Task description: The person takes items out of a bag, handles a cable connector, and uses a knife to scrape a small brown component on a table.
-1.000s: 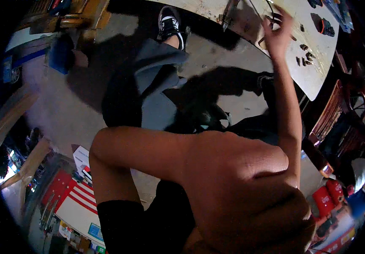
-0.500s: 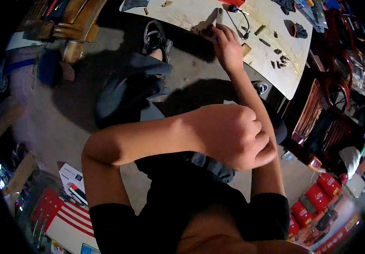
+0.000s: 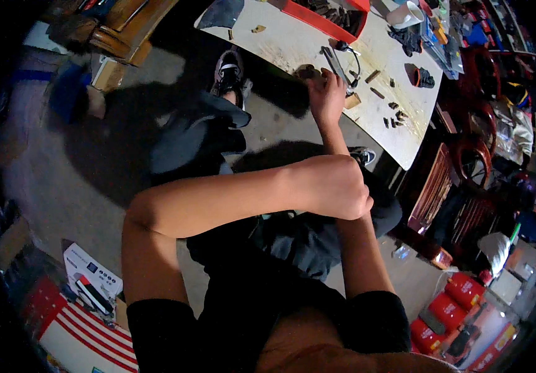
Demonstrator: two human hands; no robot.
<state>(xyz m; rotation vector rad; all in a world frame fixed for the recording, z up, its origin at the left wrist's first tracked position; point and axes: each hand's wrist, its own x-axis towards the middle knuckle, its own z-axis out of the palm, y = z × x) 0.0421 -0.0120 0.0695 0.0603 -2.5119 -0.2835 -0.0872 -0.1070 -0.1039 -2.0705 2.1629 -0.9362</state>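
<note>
Two hands, apart: left hand (image 3: 336, 186) fisted, contents hidden; right hand (image 3: 328, 101) by the tool (image 3: 332, 61), grip unclear. Box (image 3: 312, 21) beyond holds many dark bits (image 3: 325, 11); loose pieces (image 3: 400, 115) lie rightmost on the table (image 3: 411, 148): work looks partway, much left.

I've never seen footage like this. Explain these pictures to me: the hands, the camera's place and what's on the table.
There is no machine here, just a person's bare hands. The fisheye camera sits on the person's head, looking down, so straight edges bend.

The left hand, curled, crosses in front of the right forearm; its fingers hide whether it holds anything. The right hand is at the edge of the pale table, beside a grey metal tool; whether it grips it is unclear.

Also there: a red box of dark pieces, a white cup and loose dark bits.
</note>
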